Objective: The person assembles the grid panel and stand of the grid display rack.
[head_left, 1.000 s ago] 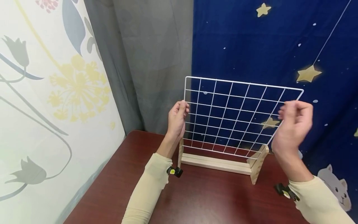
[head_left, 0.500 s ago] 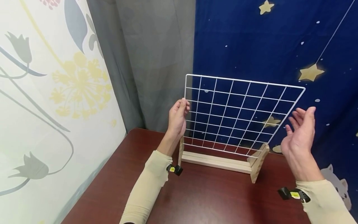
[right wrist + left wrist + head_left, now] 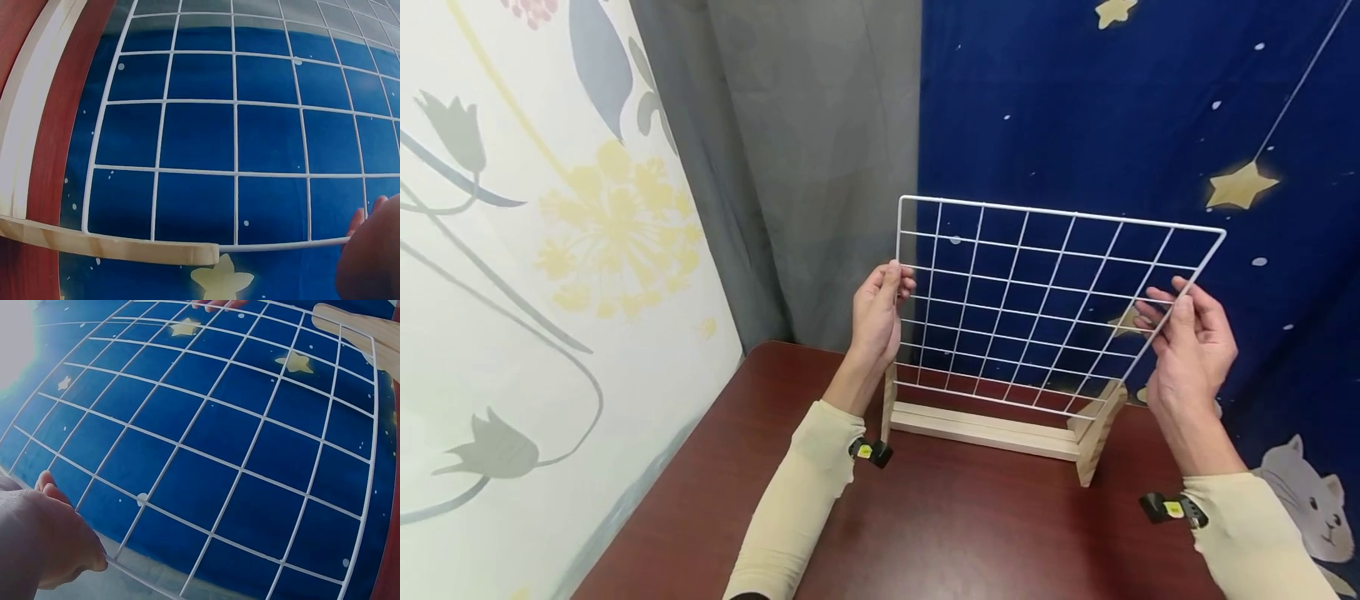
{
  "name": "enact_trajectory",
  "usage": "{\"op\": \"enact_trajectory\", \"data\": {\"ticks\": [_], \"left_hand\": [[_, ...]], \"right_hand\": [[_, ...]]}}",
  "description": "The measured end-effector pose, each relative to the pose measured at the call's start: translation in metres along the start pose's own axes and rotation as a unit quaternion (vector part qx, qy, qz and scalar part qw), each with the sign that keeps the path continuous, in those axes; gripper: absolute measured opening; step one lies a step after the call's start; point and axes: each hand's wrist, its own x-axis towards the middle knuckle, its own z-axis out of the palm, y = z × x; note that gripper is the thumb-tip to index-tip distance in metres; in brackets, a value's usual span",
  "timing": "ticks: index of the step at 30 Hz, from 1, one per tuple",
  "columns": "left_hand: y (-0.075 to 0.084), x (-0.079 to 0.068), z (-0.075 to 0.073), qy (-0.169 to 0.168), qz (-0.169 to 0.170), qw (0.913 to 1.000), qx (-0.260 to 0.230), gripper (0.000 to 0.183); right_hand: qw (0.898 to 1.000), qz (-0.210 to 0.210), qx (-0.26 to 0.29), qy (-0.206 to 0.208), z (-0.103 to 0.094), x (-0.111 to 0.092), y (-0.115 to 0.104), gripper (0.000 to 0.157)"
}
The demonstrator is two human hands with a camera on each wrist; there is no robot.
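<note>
A white wire grid panel [image 3: 1022, 279] stands tilted over a pale wooden stand [image 3: 985, 431] on the table. Its lower end lies between the stand's two side pieces, with the bottom wire above the crossbar. My left hand [image 3: 876, 321] pinches the panel's left edge wire, thumb in front. On the opposite edge, my right hand [image 3: 1195, 358] holds the wire with the thumb on the near side and the fingers reaching behind the mesh. The right wrist view shows the wooden side piece [image 3: 125, 248] along the panel's edge; the right hand's grip is largely cut off there.
The dark red table [image 3: 955, 533] has its far edge just behind the stand. A grey curtain [image 3: 820, 167] and a blue star-patterned curtain [image 3: 1045, 100] hang behind it. A white wall with flower prints [image 3: 617, 375] rises at the left.
My right hand was on the right edge, came off it with its fingers spread, and is now back on the wire. The left hand has kept its hold; the panel has barely moved.
</note>
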Motion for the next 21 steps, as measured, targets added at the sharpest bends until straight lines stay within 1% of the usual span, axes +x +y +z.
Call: {"op": "enact_trajectory", "data": {"ticks": [5, 9, 14, 18, 21], "left_hand": [[0.0011, -0.0008, 0.0035, -0.01, 0.01, 0.9999, 0.002, 0.021], [-0.0003, -0.0016, 0.0044, -0.003, 0.019, 0.9998, -0.001, 0.021], [0.0007, -0.0043, 0.0013, 0.0, 0.023, 0.9997, -0.002, 0.021], [0.0015, -0.007, -0.0023, 0.001, 0.021, 0.9998, -0.003, 0.022], [0.0024, -0.0086, -0.0045, -0.001, 0.013, 0.9999, -0.009, 0.022]], "right_hand": [[1.0, -0.01, -0.014, 0.001, -0.0018, 0.0019, -0.0077, 0.04], [1.0, -0.005, -0.017, 0.002, -0.0025, 0.0031, -0.0091, 0.04], [1.0, -0.007, -0.011, 0.01, -0.0004, -0.0009, -0.0083, 0.038], [1.0, -0.018, -0.018, 0.011, 0.0007, -0.004, -0.0069, 0.038], [0.999, -0.038, -0.03, 0.018, -0.0001, -0.0064, -0.0047, 0.034]]}}
